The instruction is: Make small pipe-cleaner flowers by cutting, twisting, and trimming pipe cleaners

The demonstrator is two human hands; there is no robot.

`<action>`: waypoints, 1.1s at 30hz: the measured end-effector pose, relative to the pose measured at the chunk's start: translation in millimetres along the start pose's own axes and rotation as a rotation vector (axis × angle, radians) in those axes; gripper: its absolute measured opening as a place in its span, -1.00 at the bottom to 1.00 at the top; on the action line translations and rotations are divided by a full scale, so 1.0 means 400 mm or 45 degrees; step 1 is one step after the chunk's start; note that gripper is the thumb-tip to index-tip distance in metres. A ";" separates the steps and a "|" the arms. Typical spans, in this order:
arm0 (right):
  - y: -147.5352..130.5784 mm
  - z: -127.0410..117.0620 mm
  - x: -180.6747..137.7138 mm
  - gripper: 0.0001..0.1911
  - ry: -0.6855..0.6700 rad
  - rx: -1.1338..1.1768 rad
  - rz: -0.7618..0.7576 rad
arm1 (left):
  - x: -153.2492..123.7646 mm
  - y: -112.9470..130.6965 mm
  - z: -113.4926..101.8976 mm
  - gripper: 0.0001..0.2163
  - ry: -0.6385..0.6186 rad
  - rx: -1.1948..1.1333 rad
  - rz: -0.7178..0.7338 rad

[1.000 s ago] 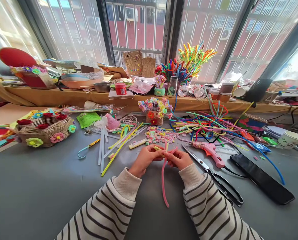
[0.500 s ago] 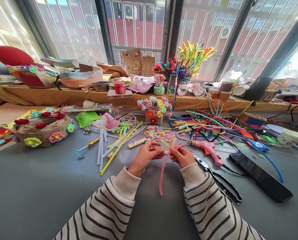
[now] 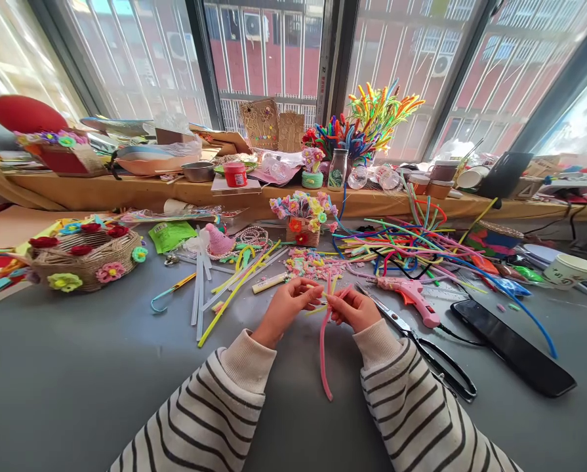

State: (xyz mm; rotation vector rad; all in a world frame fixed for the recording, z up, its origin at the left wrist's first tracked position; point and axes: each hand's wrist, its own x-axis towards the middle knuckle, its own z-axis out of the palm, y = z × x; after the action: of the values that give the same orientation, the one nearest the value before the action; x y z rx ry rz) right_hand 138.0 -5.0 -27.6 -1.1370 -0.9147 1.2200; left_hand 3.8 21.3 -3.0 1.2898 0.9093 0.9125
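Note:
In front of me, my left hand (image 3: 289, 309) and my right hand (image 3: 356, 309) meet over the grey table, both with fingers pinched. Between them is a small crossed bundle of pipe cleaners. A pink pipe cleaner (image 3: 324, 357) hangs down in a curve from the fingertips, its other end poking up above them. Short yellow ends also stick out at the crossing, which the fingers partly hide. Just beyond my hands lies a scatter of small pastel cut pieces (image 3: 305, 262). Right of my right hand are scissors (image 3: 396, 320) and a pink glue gun (image 3: 416, 298).
A black phone (image 3: 512, 347) lies at the right. A heap of coloured pipe cleaners (image 3: 396, 246) spreads behind the glue gun. At the left stands a twine basket with flowers (image 3: 84, 262), with white glue sticks (image 3: 197, 295) nearer my left hand. A cluttered ledge (image 3: 150, 193) runs along the window.
My right hand has shifted slightly left, closer to my left fingertips. The hanging end of the pink pipe cleaner has swung right and lower, and its upper end now points more upright.

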 end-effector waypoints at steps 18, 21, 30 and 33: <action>0.003 -0.004 0.000 -0.71 -0.167 -0.060 0.053 | -0.005 0.009 -0.009 -0.85 -0.186 -0.446 -0.218; 0.001 -0.004 -0.002 -0.72 -0.181 -0.057 0.072 | -0.006 0.007 -0.007 -0.89 -0.197 -0.379 -0.185; -0.019 -0.006 -0.009 -0.75 -0.237 -0.024 0.095 | -0.002 -0.005 -0.010 -0.87 -0.136 -0.325 -0.160; -0.017 -0.007 -0.008 -0.75 -0.237 -0.051 0.080 | -0.003 -0.003 -0.009 -0.88 -0.147 -0.343 -0.185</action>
State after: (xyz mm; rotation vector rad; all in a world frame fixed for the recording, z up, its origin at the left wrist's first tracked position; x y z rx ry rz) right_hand 141.6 -8.5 -21.5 -1.1038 -1.0538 1.3818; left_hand 0.0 21.5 -4.3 1.0211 0.7511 0.8080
